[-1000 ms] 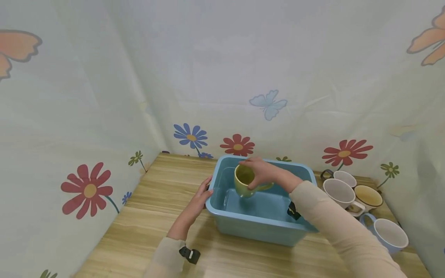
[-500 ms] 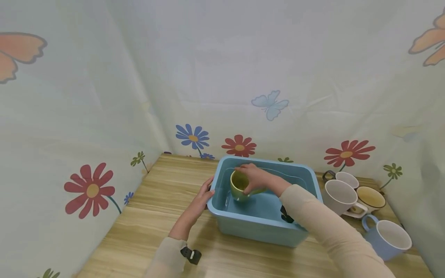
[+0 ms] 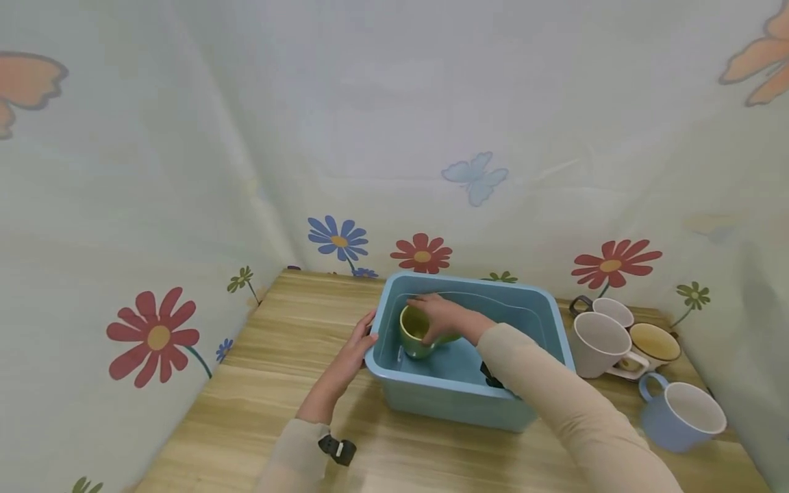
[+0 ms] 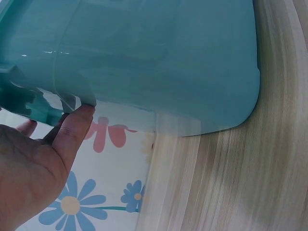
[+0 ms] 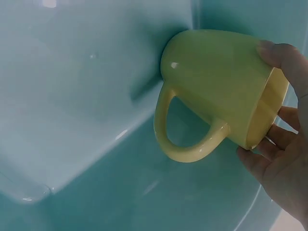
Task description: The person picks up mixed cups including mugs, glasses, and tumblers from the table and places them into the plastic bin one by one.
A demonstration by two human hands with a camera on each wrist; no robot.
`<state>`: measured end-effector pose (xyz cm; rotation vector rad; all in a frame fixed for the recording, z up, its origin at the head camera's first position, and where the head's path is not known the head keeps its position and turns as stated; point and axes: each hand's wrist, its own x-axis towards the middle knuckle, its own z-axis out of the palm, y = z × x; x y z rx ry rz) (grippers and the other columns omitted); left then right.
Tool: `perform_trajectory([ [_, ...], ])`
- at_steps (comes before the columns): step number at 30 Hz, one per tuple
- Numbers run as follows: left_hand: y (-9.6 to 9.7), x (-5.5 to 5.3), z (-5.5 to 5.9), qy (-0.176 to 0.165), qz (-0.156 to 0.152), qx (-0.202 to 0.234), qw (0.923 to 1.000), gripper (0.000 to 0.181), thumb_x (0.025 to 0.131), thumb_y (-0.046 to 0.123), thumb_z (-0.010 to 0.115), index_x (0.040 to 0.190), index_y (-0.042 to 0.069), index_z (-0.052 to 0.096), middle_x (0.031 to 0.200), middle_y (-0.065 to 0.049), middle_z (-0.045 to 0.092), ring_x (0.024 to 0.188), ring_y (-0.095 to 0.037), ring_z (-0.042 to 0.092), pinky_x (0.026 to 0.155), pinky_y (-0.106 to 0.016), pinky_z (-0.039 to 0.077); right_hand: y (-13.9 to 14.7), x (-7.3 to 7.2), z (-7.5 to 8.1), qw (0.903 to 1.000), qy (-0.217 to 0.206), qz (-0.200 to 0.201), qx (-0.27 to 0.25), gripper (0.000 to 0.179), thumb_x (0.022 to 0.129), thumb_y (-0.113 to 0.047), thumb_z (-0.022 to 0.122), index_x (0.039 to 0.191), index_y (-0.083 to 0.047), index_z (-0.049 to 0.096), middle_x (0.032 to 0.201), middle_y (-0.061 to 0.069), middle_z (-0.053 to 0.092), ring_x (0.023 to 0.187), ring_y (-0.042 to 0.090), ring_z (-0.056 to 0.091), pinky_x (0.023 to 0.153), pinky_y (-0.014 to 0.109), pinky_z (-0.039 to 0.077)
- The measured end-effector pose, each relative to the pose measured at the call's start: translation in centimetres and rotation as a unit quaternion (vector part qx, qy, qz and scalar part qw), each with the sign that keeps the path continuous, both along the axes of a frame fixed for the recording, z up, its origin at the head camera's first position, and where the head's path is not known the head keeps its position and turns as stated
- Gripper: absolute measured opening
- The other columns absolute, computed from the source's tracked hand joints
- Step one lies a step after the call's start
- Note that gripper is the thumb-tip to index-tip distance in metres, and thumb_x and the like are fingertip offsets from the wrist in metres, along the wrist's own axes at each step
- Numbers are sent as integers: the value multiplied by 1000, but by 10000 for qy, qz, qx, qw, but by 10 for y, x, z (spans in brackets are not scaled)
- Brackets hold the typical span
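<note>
A yellow-green mug (image 3: 414, 342) stands in the left end of a blue plastic tub (image 3: 456, 396). My right hand (image 3: 439, 318) reaches into the tub and holds the mug by its rim from above. In the right wrist view, the thumb presses the outer wall of the mug (image 5: 216, 72) and the fingers sit at its mouth; the base is against the tub's floor, close to a side wall. My left hand (image 3: 353, 349) grips the tub's left end at the rim, also seen in the left wrist view with the hand (image 4: 43, 159) beneath the rim.
Right of the tub stand a white mug (image 3: 585, 363) with a white handle, a yellow-lined mug (image 3: 655, 342), a white-lined mug with a dark handle (image 3: 578, 305) and a light blue mug (image 3: 668, 424). A flowered curtain (image 3: 382, 137) hangs behind the wooden table (image 3: 308, 308).
My right hand has lowered the yellow-green mug and brought it left, down to the tub's floor. My left hand has stayed at the rim.
</note>
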<state>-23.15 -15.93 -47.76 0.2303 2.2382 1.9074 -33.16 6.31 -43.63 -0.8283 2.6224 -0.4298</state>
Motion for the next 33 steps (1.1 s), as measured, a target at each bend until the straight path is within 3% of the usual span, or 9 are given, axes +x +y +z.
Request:
perform_trajectory([
  [15,2,2,-3,3,97,6,10000,61,106,25,37,163,11,20,165,-30,28,138,-47,48,99,-48,53,-10,-1,-4,9999,-95,121,-69,88,84,-18,84,158,-6,37,162,18,42,150,38,38,123,53,34],
  [23,2,0,-3,117,9,87,9999,62,106,24,37,163,9,18,163,-31,29,138,-48,47,101,-49,51,-8,-1,-1,9996,-271,-34,-57,88,86,-19,82,160,-11,34,166,15,36,152,38,33,122,55,34],
  [30,0,-2,-5,78,-61,43,9999,62,107,25,36,163,9,16,164,-30,27,138,-48,46,99,-46,52,-9,-4,-2,9998,-146,20,154,89,84,-23,84,159,-12,37,164,12,40,147,36,33,117,56,40],
  [33,0,-1,-4,86,-29,54,9999,62,107,25,36,164,10,17,164,-30,27,139,-48,45,100,-47,52,-10,-4,-1,9998,-139,75,149,90,83,-22,84,159,-11,36,164,13,39,149,38,32,119,57,38],
])
